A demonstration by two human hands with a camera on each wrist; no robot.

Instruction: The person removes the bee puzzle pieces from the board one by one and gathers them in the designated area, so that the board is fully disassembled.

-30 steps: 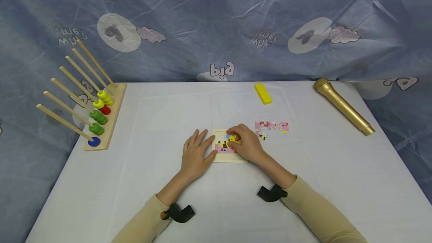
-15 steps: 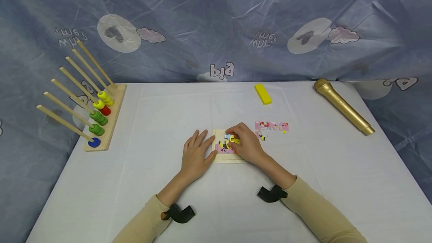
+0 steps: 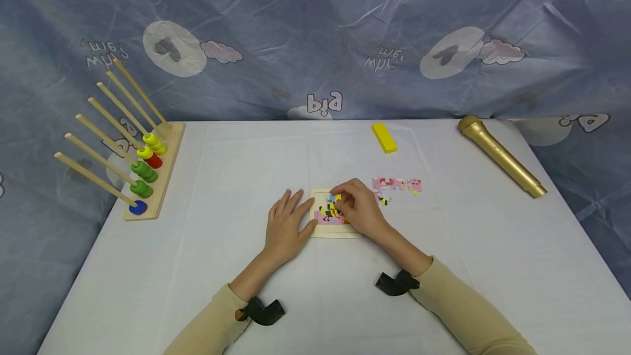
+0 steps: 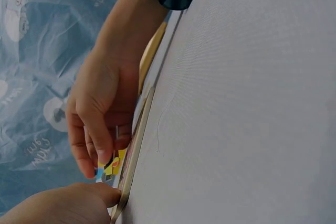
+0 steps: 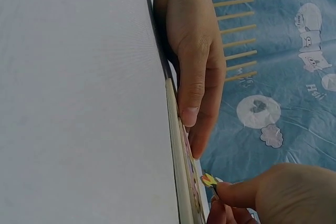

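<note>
Two hands are seen at one tray (image 3: 330, 230) on the white table (image 3: 236, 169). By the right hand (image 3: 362, 210), one piece (image 5: 208, 180), mostly yellow, is pinched between thumb and fingers; it is held tilted just above the tray. The left hand (image 3: 286, 232) is laid with its fingers spread wide, and the tray's left edge is touched by its thumb and forefinger. Inside the tray, the lower part is filled with a pink, black and yellow picture; how many pieces are fitted there cannot be told, as part is covered by the right hand.

Just right of the tray, one small group of loose pieces (image 3: 389, 183) is laid out, pink for the most part; their exact number cannot be made out.

Behind these, one yellow block (image 3: 384, 137) is set, and one gold microphone (image 3: 503, 155) is laid aslant at the far right. At the left, one abacus (image 3: 166, 163) is stood, fitted with seven rods (image 3: 98, 179). Beads are carried on five of them: one blue bead (image 3: 138, 208), one red bead (image 3: 155, 161), and several green and yellow. Two black straps (image 3: 263, 313) are worn, one at each wrist.
</note>
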